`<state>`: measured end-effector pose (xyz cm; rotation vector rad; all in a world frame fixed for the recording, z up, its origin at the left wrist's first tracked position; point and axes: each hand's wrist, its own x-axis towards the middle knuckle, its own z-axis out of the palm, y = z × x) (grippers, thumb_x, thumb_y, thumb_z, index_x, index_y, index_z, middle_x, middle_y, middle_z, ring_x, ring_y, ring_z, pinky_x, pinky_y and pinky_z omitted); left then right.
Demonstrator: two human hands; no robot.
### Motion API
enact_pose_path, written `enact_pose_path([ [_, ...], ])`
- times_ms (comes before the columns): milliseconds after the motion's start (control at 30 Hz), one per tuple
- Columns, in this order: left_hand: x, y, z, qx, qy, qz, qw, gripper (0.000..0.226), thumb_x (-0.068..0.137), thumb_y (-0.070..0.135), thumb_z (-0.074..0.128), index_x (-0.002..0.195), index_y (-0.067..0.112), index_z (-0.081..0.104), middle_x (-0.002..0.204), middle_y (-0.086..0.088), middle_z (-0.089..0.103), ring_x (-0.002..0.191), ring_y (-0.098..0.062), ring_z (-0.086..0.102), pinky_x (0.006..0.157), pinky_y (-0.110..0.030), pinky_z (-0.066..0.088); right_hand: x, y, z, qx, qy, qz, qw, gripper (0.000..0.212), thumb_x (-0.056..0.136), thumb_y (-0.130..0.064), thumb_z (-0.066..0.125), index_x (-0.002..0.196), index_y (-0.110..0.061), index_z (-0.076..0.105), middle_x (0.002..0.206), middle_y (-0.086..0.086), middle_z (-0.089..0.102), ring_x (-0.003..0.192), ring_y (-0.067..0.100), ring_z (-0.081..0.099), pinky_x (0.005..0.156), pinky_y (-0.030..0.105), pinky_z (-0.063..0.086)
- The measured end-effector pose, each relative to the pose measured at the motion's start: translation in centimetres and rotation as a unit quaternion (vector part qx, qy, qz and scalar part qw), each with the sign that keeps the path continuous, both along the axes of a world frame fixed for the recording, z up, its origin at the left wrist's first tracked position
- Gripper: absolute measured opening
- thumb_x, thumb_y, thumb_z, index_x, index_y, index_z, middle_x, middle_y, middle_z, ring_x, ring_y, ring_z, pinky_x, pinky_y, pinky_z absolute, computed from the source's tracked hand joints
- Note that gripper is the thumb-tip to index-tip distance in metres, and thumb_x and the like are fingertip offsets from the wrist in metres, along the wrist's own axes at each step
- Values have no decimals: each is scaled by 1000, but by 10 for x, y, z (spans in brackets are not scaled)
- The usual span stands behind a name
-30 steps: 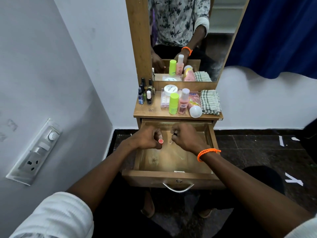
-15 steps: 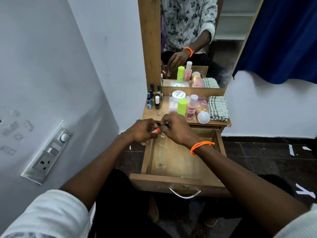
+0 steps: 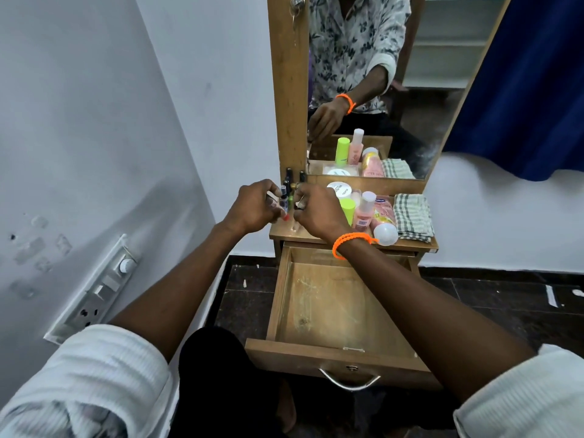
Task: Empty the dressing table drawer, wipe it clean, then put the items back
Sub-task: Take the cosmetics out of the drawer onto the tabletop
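The wooden drawer (image 3: 316,354) is pulled out, and its inside is bare and scuffed. Both hands are up over the left part of the dressing table top (image 3: 281,236). My left hand (image 3: 252,205) is closed on a small red-tipped item (image 3: 285,218). My right hand (image 3: 317,214), with an orange band on its wrist, pinches a small dark-capped item (image 3: 298,205); most of that item is hidden. Small nail polish bottles (image 3: 286,184) stand just behind the fingers. A white jar (image 3: 339,188), green bottle (image 3: 348,208), pink bottle (image 3: 364,210), white-capped lotion bottle (image 3: 385,233) and checked cloth (image 3: 412,216) fill the top.
A mirror (image 3: 379,74) in a wooden frame rises behind the table top. A white wall with a switch and socket plate (image 3: 94,292) runs close along the left. A blue curtain (image 3: 521,90) hangs at the right. Dark floor tiles (image 3: 489,295) surround the table.
Both hands have risen from over the open drawer to the left side of the table top, carrying the small items. The view has tilted up and closer to the table.
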<state>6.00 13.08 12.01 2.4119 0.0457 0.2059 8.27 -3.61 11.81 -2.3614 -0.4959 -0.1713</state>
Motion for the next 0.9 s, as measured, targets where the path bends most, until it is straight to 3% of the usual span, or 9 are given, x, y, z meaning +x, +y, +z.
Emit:
enact_pose_path([
  [133,13,-3,-6,-31,-28,69,997,36,76,8,90,103,11,65,89,-8,72,76,-21,74,70,-33,64,11,9,3,-18,-3,-24,1000,22,72,0,72,77,-18,61,82,7,65,77,27,60,62,26,39],
  [233,22,-6,-10,-34,-33,81,996,24,74,11,92,85,10,71,84,-7,74,75,-22,75,75,-43,66,19,13,3,-16,-1,-32,999,21,72,4,71,78,-14,61,83,10,66,77,29,60,62,29,44],
  [367,31,-7,-14,-16,-33,78,996,21,73,10,90,72,14,70,79,-6,74,72,-24,74,75,-45,65,27,16,-2,-30,-19,-23,999,23,72,6,70,81,-14,63,84,12,67,77,30,62,62,30,45],
  [533,38,-9,-18,-1,-28,75,997,22,76,10,88,70,18,69,80,-9,74,72,-25,74,77,-46,65,31,18,-11,-52,-38,-19,998,23,72,5,73,80,-15,63,81,11,67,75,30,63,64,35,55],
  [900,43,-8,-25,-4,-30,75,997,13,75,12,89,80,11,77,83,-6,76,75,-23,73,79,-44,64,35,15,-14,-44,-35,-13,998,24,73,6,73,82,-15,65,83,9,68,77,28,63,64,29,49],
])
